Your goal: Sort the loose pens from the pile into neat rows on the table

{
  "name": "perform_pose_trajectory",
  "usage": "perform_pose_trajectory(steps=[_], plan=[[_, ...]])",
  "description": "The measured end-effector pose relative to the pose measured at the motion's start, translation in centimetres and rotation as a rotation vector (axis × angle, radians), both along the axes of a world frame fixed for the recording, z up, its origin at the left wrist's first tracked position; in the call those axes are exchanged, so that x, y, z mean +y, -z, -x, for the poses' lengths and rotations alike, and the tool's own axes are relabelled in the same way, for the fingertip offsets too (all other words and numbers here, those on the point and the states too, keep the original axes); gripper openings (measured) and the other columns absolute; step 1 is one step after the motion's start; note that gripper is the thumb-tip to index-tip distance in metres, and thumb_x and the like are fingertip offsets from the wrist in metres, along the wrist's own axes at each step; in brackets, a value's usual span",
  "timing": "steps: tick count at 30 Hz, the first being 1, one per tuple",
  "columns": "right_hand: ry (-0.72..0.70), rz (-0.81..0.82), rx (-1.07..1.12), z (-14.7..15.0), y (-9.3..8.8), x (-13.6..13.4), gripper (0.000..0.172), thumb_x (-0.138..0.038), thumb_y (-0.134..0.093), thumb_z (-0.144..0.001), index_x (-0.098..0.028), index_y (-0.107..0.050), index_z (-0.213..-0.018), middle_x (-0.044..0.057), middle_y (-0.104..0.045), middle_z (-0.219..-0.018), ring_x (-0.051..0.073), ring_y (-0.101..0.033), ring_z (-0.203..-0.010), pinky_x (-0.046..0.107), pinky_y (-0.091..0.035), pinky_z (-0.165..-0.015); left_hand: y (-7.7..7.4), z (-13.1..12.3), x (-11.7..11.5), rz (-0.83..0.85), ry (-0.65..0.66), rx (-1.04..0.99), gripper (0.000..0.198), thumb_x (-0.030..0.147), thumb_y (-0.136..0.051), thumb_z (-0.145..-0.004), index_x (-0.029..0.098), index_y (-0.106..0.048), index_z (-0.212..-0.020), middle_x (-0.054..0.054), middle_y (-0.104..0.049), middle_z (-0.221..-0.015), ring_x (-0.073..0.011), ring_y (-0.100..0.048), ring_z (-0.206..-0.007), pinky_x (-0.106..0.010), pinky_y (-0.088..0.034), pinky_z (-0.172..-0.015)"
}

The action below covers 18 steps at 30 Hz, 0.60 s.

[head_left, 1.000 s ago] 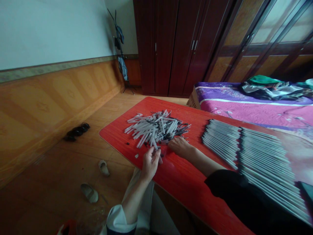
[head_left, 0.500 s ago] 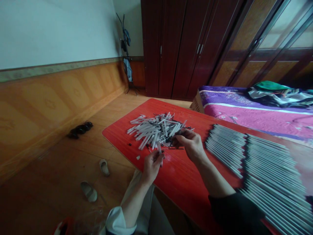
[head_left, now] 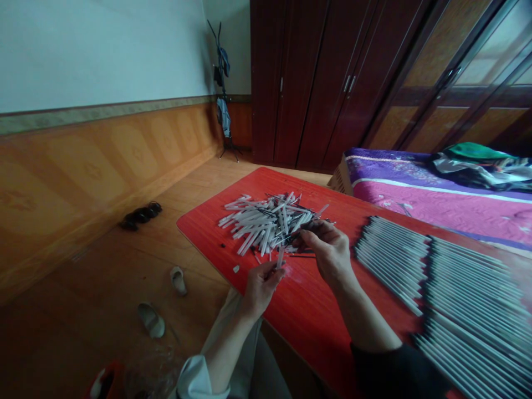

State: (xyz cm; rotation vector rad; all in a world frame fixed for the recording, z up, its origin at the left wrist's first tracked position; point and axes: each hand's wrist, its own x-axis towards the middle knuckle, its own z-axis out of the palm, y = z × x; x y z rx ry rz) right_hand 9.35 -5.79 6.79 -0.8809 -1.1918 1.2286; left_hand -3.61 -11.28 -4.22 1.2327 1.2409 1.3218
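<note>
A loose pile of white pen barrels and thin black refills (head_left: 268, 221) lies on a red table (head_left: 307, 310). My left hand (head_left: 260, 285) is closed around one white barrel (head_left: 280, 256), which stands up between its fingers at the table's near edge. My right hand (head_left: 328, 249) hovers just right of the pile, its fingers pinched on a thin black refill (head_left: 301, 255) that points toward the barrel. Assembled pens (head_left: 449, 282) lie in neat rows on the right of the table.
A bed with a pink and purple cover (head_left: 436, 194) stands behind the table. Dark wardrobes (head_left: 316, 83) fill the back wall. Slippers (head_left: 152, 320) and dark shoes (head_left: 139, 216) lie on the wooden floor at left, and a coat stand (head_left: 223, 94) is in the corner.
My right hand has lifted off the table by the pile with a black refill and moved toward my left hand. My left hand has tilted its white barrel up.
</note>
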Motion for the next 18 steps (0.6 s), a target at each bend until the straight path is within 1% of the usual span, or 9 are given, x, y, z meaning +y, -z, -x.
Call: perform_pose_trajectory(steps=[4,9,12,18], plan=[[0.003,0.01,-0.053,0.0,-0.1,0.0,0.019,-0.029,-0.068,-0.064,-0.015,-0.058,-0.074,0.002,-0.066,-0.06,0.012,-0.059,-0.046,0.024,-0.05,-0.043,-0.1,0.0,0.0,-0.007,-0.014,0.04,0.036,0.045,-0.058,-0.078,0.013,-0.068,-0.088,0.002,-0.049,-0.058,-0.0072,-0.036,-0.049,-0.018,-0.031,-0.045],[0.05,-0.012,-0.147,0.0,-0.4,-0.3,0.018,-0.029,-0.066,-0.064,-0.015,-0.06,-0.073,0.002,-0.065,-0.058,0.013,-0.059,-0.045,0.024,-0.05,-0.043,-0.2,0.1,-0.1,-0.026,-0.011,0.072,0.034,0.045,-0.057,-0.078,0.014,-0.068,-0.086,0.003,-0.045,-0.058,-0.008,-0.034,-0.051,-0.018,-0.029,-0.046],[0.057,-0.003,-0.138,0.0,-0.6,-0.4,0.017,-0.028,-0.065,-0.065,-0.015,-0.06,-0.073,0.001,-0.065,-0.058,0.013,-0.059,-0.045,0.024,-0.05,-0.043,-0.2,0.1,-0.2,-0.031,-0.016,0.081,0.032,0.043,-0.057,-0.079,0.014,-0.068,-0.085,0.003,-0.044,-0.059,-0.0082,-0.034,-0.052,-0.018,-0.029,-0.047],[0.087,0.008,-0.07,-0.1,-1.0,-0.5,0.015,-0.026,-0.067,-0.064,-0.016,-0.06,-0.073,0.001,-0.065,-0.058,0.013,-0.059,-0.046,0.023,-0.049,-0.043,-0.1,0.1,-0.2,-0.049,-0.022,0.095,0.029,0.04,-0.057,-0.079,0.014,-0.068,-0.085,0.001,-0.047,-0.063,-0.0093,-0.038,-0.057,-0.019,-0.031,-0.052]])
